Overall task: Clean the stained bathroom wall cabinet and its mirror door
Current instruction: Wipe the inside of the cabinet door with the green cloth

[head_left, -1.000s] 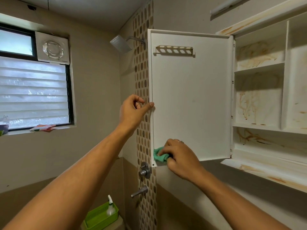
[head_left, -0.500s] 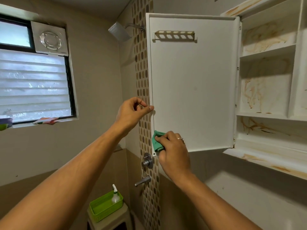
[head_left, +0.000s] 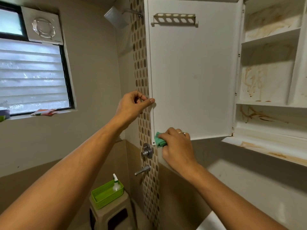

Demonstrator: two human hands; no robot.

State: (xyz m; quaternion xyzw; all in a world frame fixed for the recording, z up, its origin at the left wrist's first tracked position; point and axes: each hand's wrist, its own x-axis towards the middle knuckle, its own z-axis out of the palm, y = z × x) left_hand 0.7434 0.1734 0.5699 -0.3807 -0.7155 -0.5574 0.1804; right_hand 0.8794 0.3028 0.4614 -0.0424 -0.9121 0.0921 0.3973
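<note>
The white cabinet door (head_left: 192, 72) stands swung open, its inner side facing me, with a slotted rack (head_left: 174, 18) near its top. My left hand (head_left: 132, 105) pinches the door's left edge at mid height, thumb on the inner face. My right hand (head_left: 176, 145) grips a green cloth (head_left: 159, 141) against the door's lower left corner. To the right, the cabinet (head_left: 269, 100) shows white shelves streaked with brown stains; its bottom ledge (head_left: 274, 151) is stained too. The mirror side of the door is hidden.
A shower head (head_left: 116, 16) and a tiled strip (head_left: 141, 63) with tap fittings (head_left: 147, 151) lie left of the door. Below, a green basket (head_left: 104, 196) with a spray bottle (head_left: 116, 183) sits on a stool (head_left: 113, 214). A window (head_left: 33, 75) is at left.
My right hand with the cloth slid up the door's left edge, then back down to the lower corner. The view tilted down slightly. My left hand kept its hold on the edge.
</note>
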